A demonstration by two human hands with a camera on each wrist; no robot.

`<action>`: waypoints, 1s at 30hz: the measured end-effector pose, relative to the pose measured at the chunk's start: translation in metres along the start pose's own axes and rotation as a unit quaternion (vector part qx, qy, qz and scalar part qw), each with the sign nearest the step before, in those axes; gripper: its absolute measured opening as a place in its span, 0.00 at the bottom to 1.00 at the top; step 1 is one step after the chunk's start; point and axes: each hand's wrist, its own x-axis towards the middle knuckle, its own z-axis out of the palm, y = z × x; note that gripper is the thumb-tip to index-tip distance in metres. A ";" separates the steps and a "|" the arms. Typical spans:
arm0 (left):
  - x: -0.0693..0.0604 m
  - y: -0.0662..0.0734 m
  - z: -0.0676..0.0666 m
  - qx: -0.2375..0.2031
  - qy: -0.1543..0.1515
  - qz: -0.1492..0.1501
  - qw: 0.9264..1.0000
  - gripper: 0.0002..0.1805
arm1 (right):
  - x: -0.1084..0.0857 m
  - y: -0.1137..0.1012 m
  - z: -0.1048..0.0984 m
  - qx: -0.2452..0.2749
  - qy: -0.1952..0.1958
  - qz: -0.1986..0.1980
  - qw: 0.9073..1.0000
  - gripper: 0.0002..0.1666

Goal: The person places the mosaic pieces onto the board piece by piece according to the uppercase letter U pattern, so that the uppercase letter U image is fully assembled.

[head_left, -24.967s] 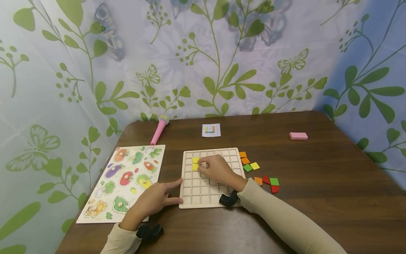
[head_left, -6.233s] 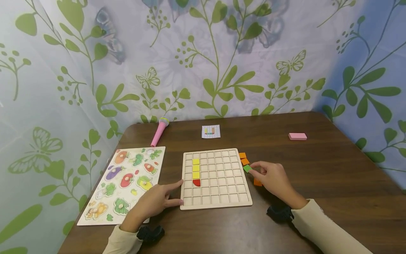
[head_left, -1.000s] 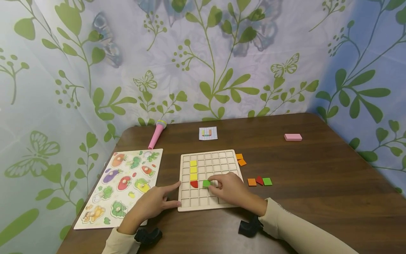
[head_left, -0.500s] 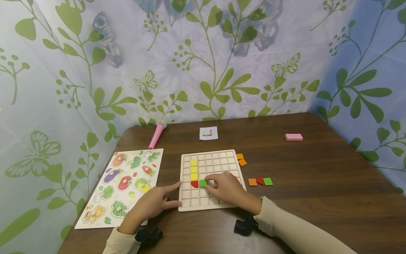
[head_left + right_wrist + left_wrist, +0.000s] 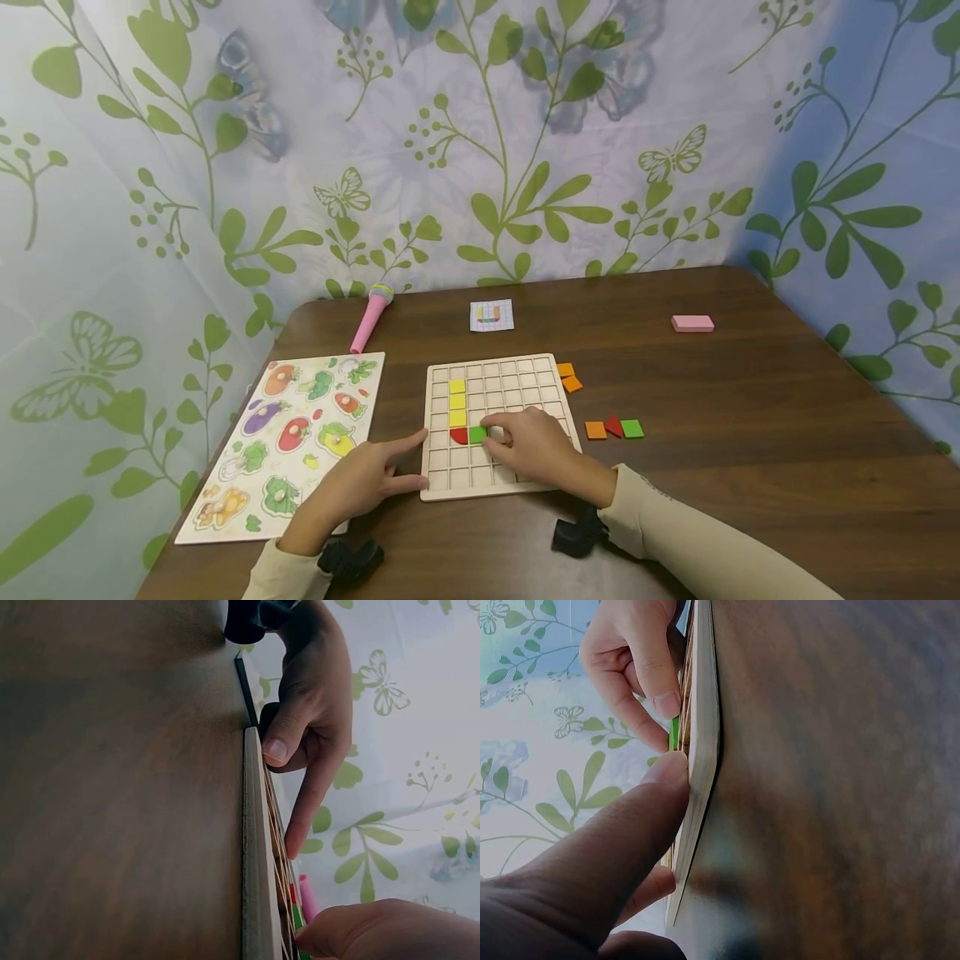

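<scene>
My right hand [image 5: 536, 446] pinches a green square tile [image 5: 476, 434] between thumb and index finger. That tile lies in a cell of the wooden grid board [image 5: 517, 379], just right of a red rounded tile [image 5: 459, 435]. Three yellow square tiles [image 5: 457, 402] form a column above the red one. At the board's left edge, the thumb and index finger of my left hand [image 5: 367, 479] are stretched out and touch the rim. Seen edge-on in the left wrist view, the green tile [image 5: 675, 733] sits under the right fingertips; its right side is hidden.
Right of the board lie orange tiles [image 5: 572, 384], a red tile [image 5: 613, 427] and another green tile [image 5: 632, 429]. A vegetable puzzle board [image 5: 288, 442] is at left. Farther back are a pink toy microphone [image 5: 369, 321], a pattern card [image 5: 492, 316] and a pink block [image 5: 692, 323].
My right hand has brought the green tile from beside the board leftward into the cell next to the red tile. Earlier, yellow and red tiles were added. The left hand has stayed.
</scene>
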 end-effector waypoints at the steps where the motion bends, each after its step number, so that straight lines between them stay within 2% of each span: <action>1: 0.000 0.000 0.000 0.000 0.001 0.001 1.000 0.41 | 0.000 0.000 0.000 -0.002 0.001 -0.001 1.000 0.16; 10: -0.001 -0.001 0.000 0.001 0.002 0.001 1.000 0.41 | -0.001 -0.001 0.001 -0.008 0.006 -0.005 1.000 0.17; 15: -0.001 0.001 -0.001 -0.001 -0.001 0.000 1.000 0.41 | -0.003 0.001 0.003 -0.029 0.007 -0.011 1.000 0.17; 20: -0.001 0.001 -0.001 0.000 -0.001 0.000 1.000 0.41 | -0.006 0.003 0.004 -0.027 0.022 -0.020 0.999 0.16; 30: 0.000 -0.001 0.000 0.006 -0.001 0.003 1.000 0.41 | -0.015 0.006 -0.001 0.019 0.089 -0.090 0.992 0.14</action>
